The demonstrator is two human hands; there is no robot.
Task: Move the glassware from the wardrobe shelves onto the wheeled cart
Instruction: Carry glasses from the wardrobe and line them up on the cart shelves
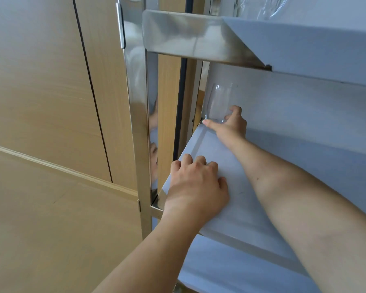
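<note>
Nearest the camera, the lower shelf (230, 269) of the steel cart (138, 123) shows only as a pale strip at the bottom edge. Above it the middle shelf (237, 212) runs away from the viewer, a shallow raised lip along its left and near sides, its surface bare between the two arms. The cart's polished corner post stands just left of that shelf, and wooden panels (40, 102) fill the view beyond the post, close against the cart on that side.

The left hand (195, 187) lies palm down on the near left corner of the middle shelf, wrist crossing the front lip, fingers (199, 160) curled loosely and pressing on the surface with nothing in them.

The right forearm reaches in diagonally from the lower right, well above the shelf surface. The right hand (230, 124) is at the far left corner, thumb stretched left along the base of a clear drinking glass (219, 102) and the other fingers wrapped round its right side, gripping it low. The glass stands upright, tucked into the back corner; its foot seems to touch the shelf, though the transparent base is hard to read.

Overhead, the top shelf (304, 49) overhangs the glass, leaving some headroom above its rim.
</note>
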